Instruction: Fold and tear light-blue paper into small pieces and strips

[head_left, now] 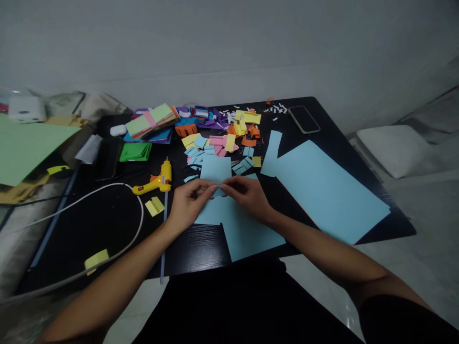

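My left hand (pixel 188 203) and my right hand (pixel 251 198) meet at the middle of the desk, thumbs and forefingers pinched. Between the fingertips is a small piece of light blue paper (pixel 219 185), mostly hidden by the fingers. Beneath the hands lie a light blue paper strip (pixel 216 166) and a larger cut light blue sheet (pixel 253 239), partly overlapping. Just beyond them, small folded blue paper pieces (pixel 244 165) are scattered. Left of my left hand, a yellow hot glue gun (pixel 163 177) rests on its side, with a long translucent glue stick (pixel 162 260) below it.
Stacked coloured paper (pixel 152 122) and paper scraps (pixel 215 117) crowd the back edge. Large blue sheets (pixel 326 191) and a phone (pixel 304 119) lie on the right. A white cable (pixel 141 220) loops across the left, near yellow folded pieces (pixel 155 206). A stool (pixel 394 148) stands beyond.
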Demonstrator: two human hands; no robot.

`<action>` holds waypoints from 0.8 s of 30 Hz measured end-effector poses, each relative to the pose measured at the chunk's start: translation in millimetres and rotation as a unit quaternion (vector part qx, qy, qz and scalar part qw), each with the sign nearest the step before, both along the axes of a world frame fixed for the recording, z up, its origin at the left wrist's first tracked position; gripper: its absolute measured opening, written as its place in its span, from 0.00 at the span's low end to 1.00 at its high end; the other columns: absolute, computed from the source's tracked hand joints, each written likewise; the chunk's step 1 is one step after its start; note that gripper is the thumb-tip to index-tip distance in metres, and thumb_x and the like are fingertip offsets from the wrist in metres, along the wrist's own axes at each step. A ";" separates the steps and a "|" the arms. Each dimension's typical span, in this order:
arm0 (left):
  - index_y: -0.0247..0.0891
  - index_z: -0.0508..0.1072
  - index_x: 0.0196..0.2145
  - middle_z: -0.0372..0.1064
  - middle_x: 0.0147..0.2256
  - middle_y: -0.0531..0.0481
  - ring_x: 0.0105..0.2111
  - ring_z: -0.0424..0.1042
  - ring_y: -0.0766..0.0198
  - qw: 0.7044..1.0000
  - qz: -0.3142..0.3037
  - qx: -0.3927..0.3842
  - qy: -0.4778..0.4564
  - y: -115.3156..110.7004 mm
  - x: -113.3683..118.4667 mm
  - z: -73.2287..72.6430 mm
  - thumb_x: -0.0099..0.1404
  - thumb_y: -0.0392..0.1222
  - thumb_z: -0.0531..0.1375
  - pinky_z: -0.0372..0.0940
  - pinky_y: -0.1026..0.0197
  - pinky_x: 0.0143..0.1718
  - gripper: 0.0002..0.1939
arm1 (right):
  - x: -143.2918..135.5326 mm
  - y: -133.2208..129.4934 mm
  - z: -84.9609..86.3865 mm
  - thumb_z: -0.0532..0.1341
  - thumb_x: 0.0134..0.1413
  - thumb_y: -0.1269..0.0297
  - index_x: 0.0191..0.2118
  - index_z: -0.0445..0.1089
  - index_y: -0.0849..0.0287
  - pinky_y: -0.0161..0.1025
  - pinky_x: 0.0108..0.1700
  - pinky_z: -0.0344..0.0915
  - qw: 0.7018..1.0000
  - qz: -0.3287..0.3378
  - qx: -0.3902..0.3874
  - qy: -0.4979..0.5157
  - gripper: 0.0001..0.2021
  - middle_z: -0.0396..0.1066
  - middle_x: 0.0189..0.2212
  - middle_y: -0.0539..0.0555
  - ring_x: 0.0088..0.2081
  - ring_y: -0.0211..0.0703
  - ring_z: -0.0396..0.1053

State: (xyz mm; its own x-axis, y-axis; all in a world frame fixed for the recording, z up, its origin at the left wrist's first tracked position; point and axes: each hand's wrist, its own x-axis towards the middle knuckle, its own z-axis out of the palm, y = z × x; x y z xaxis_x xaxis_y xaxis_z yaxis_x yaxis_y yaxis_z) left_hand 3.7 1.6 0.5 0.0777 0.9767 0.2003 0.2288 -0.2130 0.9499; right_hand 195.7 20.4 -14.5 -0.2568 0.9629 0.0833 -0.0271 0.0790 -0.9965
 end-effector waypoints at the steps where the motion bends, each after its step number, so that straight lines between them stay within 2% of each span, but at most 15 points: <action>1: 0.38 0.82 0.35 0.80 0.30 0.50 0.27 0.76 0.64 1.000 0.001 0.002 0.000 0.0 -0.4 -0.4 0.66 0.45 0.68 0.73 0.63 0.30 0.08 | 0.0 0.3 -0.1 0.74 0.53 0.50 0.36 0.80 0.58 0.40 0.38 0.76 1.000 0.006 -0.007 0.005 0.15 0.79 0.31 0.52 0.33 0.42 0.79; 8: 0.38 0.80 0.33 0.77 0.26 0.52 0.24 0.74 0.66 1.000 0.020 0.009 -0.002 2.6 -3.5 -0.8 0.65 0.43 0.67 0.70 0.65 0.27 0.07 | 1.7 5.0 -5.7 0.72 0.56 0.55 0.41 0.80 0.58 0.42 0.41 0.78 0.995 0.055 -0.048 0.071 0.13 0.80 0.33 0.52 0.34 0.44 0.82; 12: 0.37 0.80 0.34 0.77 0.27 0.52 0.25 0.75 0.66 1.000 0.024 -0.003 0.004 3.1 -2.8 0.1 0.65 0.42 0.67 0.72 0.65 0.28 0.06 | 3.5 4.4 -3.9 0.72 0.54 0.56 0.41 0.80 0.59 0.43 0.44 0.79 0.992 0.062 -0.064 0.092 0.13 0.80 0.33 0.52 0.35 0.44 0.81; 15: 0.37 0.81 0.34 0.78 0.27 0.52 0.25 0.75 0.66 1.000 0.022 -0.004 0.002 1.9 -1.2 0.0 0.65 0.44 0.67 0.73 0.65 0.28 0.08 | 3.0 2.0 -0.7 0.73 0.54 0.53 0.39 0.80 0.59 0.42 0.42 0.78 0.995 0.047 -0.059 0.065 0.14 0.80 0.34 0.53 0.35 0.45 0.81; 19: 0.37 0.81 0.34 0.78 0.27 0.52 0.25 0.75 0.65 1.000 0.016 -0.009 0.001 1.1 -0.2 0.2 0.64 0.47 0.68 0.74 0.64 0.28 0.10 | 1.7 1.4 -0.2 0.71 0.56 0.49 0.36 0.79 0.59 0.40 0.38 0.77 0.998 0.039 -0.041 0.018 0.16 0.79 0.29 0.53 0.32 0.45 0.81; 24: 0.37 0.82 0.34 0.79 0.29 0.51 0.25 0.75 0.66 0.999 0.028 -0.024 -0.020 3.8 -1.7 -1.8 0.63 0.48 0.69 0.76 0.64 0.28 0.11 | 3.1 3.2 -3.8 0.69 0.59 0.48 0.40 0.79 0.60 0.40 0.40 0.77 0.997 0.060 -0.039 0.021 0.17 0.80 0.32 0.53 0.35 0.46 0.82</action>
State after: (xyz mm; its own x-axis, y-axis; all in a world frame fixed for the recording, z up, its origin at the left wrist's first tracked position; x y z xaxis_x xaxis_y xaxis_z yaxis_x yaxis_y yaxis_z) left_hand 2.0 5.4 -1.3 0.0145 0.9879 0.1543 0.2002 -0.1541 0.9676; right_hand 198.8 23.5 -18.3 -0.3687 0.9293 0.0225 -0.0735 -0.0050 -0.9973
